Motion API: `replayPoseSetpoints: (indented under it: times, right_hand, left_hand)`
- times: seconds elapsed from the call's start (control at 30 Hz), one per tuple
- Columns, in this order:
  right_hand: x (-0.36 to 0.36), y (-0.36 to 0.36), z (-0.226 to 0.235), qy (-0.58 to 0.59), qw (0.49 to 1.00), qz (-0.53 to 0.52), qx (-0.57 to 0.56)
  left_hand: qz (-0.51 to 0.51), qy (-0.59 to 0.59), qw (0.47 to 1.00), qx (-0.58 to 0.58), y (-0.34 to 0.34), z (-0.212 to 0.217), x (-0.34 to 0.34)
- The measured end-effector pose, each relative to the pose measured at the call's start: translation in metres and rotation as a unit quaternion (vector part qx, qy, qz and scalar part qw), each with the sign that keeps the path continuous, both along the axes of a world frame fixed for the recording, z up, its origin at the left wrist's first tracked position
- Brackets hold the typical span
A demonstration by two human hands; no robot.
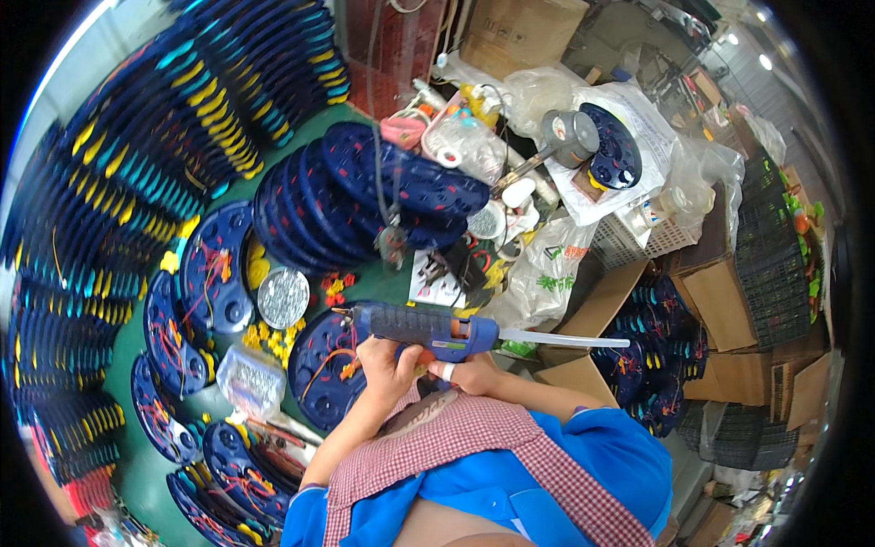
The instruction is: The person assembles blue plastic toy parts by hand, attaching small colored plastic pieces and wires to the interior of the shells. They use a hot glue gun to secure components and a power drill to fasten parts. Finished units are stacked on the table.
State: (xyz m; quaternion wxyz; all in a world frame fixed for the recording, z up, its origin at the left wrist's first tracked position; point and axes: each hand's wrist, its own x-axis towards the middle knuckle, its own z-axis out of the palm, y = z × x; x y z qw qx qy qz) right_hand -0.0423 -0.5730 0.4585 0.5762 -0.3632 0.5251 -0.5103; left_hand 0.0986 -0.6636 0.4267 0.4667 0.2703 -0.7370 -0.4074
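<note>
Close to my chest I hold a blue and black hot glue gun [424, 328] sideways, its nozzle to the left. A long whitish glue stick [574, 340] juts from its rear to the right. My left hand [390, 366] is closed under the front of the gun, by the orange trigger. Behind it, my right hand [467, 372] grips the handle side, with white tape round a finger; its fingertips are partly hidden. Just beyond and left of my left hand lies a round dark blue plastic panel [319, 365] with an orange wire on it.
Stacked dark blue panels [355, 191] stand on the green table [146, 483]; long rows [182, 118] line the left. Nearer are a dish of screws [283, 297], yellow pieces [264, 342], a clear tub [252, 381] and wired panels [219, 269]. Cardboard boxes [583, 374] stand at right.
</note>
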Motion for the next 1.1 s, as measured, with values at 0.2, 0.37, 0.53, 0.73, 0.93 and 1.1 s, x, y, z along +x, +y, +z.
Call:
replayPoseSetpoints:
  times: [0.2,0.37,0.53,0.73,0.93,1.1]
  right_hand:
    - [-0.143,-0.020,-0.007,-0.013,0.985,-0.092,-0.144]
    - [-0.330,-0.124,0.007,0.197,0.863,-0.372,-0.279]
    - [-0.471,-0.326,0.105,0.483,0.812,-0.283,-0.165]
    - [-0.588,-0.534,-0.039,0.461,0.819,-0.300,-0.162]
    - [-0.601,-0.582,-0.173,0.431,0.871,-0.226,0.068]
    - [-0.575,-0.572,-0.240,0.443,0.872,-0.183,0.104]
  left_hand:
    - [0.170,-0.248,0.943,0.144,-0.039,-0.041,-0.052]
    - [0.075,-0.301,0.939,0.148,-0.015,-0.048,-0.079]
    - [0.204,-0.306,0.905,0.214,0.005,-0.042,-0.106]
    - [0.300,-0.351,0.844,0.273,0.014,-0.042,-0.101]
    - [0.407,-0.213,0.732,0.503,0.046,-0.028,-0.087]
    - [0.447,-0.118,0.679,0.570,0.067,-0.028,-0.092]
